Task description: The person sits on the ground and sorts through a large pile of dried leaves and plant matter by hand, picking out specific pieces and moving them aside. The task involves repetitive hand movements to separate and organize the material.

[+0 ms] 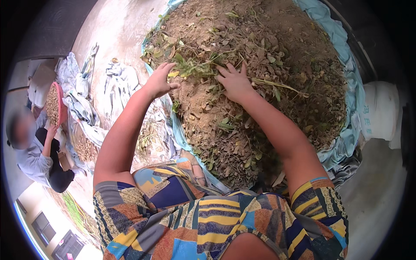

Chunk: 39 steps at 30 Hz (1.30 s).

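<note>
Before me spreads a broad heap of dry leaves, stems and crumbly soil [208,107] on a teal cloth sheet [352,94]. My left hand [161,81] is at the heap's left edge, thumb and fingers apart, its fingertips close to a green leafy sprig [195,67]. Whether it touches the sprig I cannot tell. Palm down over the leaves, my right hand [236,83] has its fingers spread, with the fingertips at the sprig's right end. A yellow-green stalk [276,85] lies just right of that hand. Neither hand appears to grip anything.
At the left, a seated person [35,159] holds a pink basket [61,107] of what look like peanuts. Similar peanuts [85,149] lie on the ground nearby, beside crumpled pale sheeting [81,100]. A white sack [382,110] bearing writing stands at the right.
</note>
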Each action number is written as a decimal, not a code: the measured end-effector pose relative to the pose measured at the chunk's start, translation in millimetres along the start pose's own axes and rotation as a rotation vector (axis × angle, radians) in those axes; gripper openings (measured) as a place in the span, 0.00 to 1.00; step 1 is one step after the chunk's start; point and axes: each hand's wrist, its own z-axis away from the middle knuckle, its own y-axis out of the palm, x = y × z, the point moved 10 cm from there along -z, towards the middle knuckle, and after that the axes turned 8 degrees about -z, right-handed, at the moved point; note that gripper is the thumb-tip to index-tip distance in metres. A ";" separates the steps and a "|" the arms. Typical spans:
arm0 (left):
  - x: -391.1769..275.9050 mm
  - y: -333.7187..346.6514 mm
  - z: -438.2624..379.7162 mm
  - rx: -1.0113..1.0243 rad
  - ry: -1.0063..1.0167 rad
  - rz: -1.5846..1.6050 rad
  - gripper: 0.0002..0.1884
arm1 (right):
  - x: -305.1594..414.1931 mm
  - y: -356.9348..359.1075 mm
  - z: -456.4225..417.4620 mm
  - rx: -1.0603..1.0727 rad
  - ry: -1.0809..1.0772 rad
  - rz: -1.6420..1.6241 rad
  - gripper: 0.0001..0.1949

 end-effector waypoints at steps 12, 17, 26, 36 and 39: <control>103.1 7.8 -36.2 -0.302 -0.202 -0.043 0.51 | -231.3 9.8 128.5 -0.194 0.821 -0.330 0.37; 113.0 -8.1 -82.6 -0.457 -0.143 0.027 0.55 | -213.9 33.3 185.0 -0.171 0.924 -0.429 0.42; 131.5 11.4 -170.5 -0.071 -0.424 -0.111 0.63 | -226.7 64.9 184.2 -0.106 1.038 -0.384 0.47; 47.9 4.6 -123.6 -0.152 -0.316 0.157 0.37 | -231.9 75.8 180.6 -0.101 1.082 -0.342 0.47; -11.5 29.9 -92.1 -0.095 -0.221 0.161 0.25 | -232.0 74.0 182.4 -0.117 1.111 -0.402 0.47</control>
